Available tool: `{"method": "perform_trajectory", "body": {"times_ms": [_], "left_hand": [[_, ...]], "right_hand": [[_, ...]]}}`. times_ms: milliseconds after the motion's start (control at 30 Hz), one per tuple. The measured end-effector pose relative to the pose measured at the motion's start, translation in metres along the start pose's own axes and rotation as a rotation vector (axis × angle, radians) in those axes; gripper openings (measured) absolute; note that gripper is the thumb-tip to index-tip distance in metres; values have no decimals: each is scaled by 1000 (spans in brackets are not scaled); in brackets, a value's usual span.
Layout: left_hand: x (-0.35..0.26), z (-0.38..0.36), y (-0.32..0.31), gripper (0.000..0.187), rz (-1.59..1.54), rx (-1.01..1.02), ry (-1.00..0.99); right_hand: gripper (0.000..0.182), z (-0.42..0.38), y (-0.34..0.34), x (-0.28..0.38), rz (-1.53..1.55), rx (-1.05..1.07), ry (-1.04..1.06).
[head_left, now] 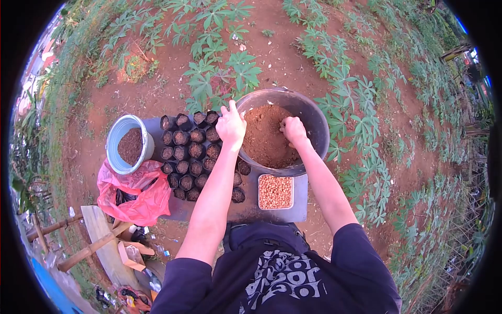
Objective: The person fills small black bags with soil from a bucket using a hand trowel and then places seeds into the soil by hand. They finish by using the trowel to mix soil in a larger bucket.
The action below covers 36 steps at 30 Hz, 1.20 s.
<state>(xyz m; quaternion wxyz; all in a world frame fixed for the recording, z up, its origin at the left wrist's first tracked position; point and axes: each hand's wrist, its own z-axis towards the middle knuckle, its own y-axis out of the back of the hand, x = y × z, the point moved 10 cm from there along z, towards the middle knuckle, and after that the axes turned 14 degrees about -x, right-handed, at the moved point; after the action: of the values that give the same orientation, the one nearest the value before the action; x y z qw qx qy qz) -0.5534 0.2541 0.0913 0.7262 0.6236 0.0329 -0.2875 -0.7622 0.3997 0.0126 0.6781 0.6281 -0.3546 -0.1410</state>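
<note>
A large dark bucket (323, 125) with brown soil (266, 133) in it stands on the table. My left hand (231, 125) is at the bucket's left rim and appears to grip it, with its fingers pointing away from me. Inside the bucket, my right hand (294, 131) is closed at the right side of the soil heap. Its fingertips meet the soil, and what lies within them is mostly hidden. Left of the bucket stand rows of small black planting bags (196, 136) filled with soil. A square white container of tan seeds (275, 192) sits near me, below the bucket.
A light-blue pail (148, 146) of dark soil stands at the table's left end. A pink plastic bag (137, 196) lies against it. The grey table (299, 201) reaches to my waist. Leafy green plants (361, 115) grow beyond. Wooden boards (97, 230) lie at lower left.
</note>
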Motion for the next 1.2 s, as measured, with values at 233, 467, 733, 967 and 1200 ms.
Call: {"method": "perform_trajectory", "body": {"times_ms": [233, 467, 733, 967, 1200], "left_hand": [[2, 1, -4, 49, 3, 38, 26], [2, 2, -5, 49, 18, 42, 20], [1, 2, -5, 49, 26, 43, 19], [0, 2, -5, 50, 49, 56, 23], [1, 2, -4, 51, 50, 24, 6]], "right_hand": [[25, -1, 71, 4, 653, 8, -212], [55, -30, 96, -31, 699, -236, -309], [29, -70, 12, -28, -238, 230, -201], [40, -80, 14, 4, -186, 289, 6], [51, -67, 36, -4, 255, -27, -294]]}}
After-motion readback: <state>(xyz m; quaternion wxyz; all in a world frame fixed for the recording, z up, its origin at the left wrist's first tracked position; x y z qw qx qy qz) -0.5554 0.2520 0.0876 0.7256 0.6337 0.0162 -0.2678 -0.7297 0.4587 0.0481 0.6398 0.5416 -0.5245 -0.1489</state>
